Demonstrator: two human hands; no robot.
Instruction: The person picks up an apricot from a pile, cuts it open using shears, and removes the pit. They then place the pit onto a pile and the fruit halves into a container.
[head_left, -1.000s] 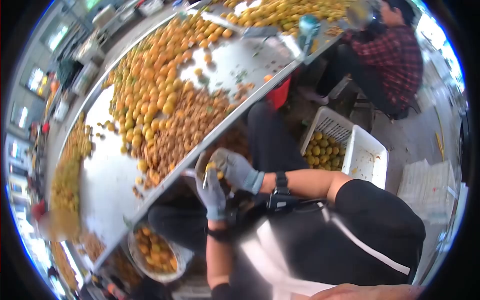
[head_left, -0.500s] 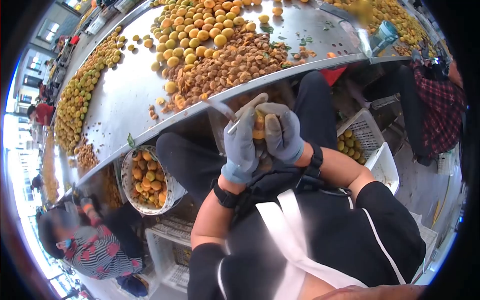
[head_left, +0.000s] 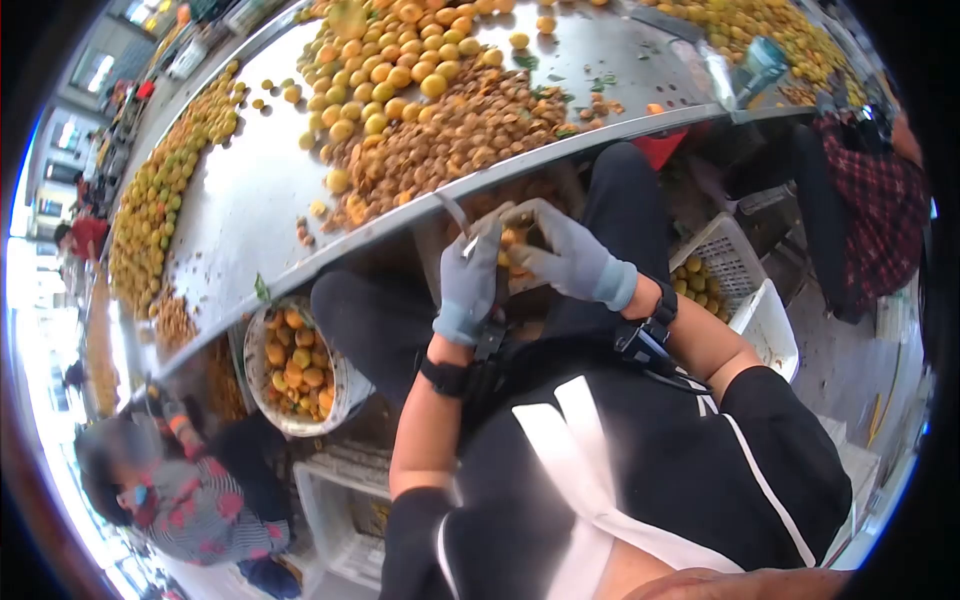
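My left hand (head_left: 468,285), in a grey glove, is closed around a small knife (head_left: 453,211) whose curved metal blade sticks out towards the table edge. Facing it, my right hand (head_left: 575,255), gloved too, curls its fingers around an apricot (head_left: 512,238), mostly hidden between the two hands. Both hands are over my lap, just below the metal table's (head_left: 240,190) front edge. Beyond that edge lies a heap of brown apricot pits (head_left: 450,150), with whole apricots (head_left: 385,70) piled behind it.
A white bucket (head_left: 262,385) of apricots stands left of my knees. White crates (head_left: 745,265) are at right, one with fruit in it. A person in a striped, flowered top (head_left: 210,505) sits at left; another in a plaid shirt (head_left: 875,210) is at right.
My right hand has shifted slightly right and its fingers have opened a little around the fruit. The knife blade now points more steeply upward. My left hand has moved slightly.
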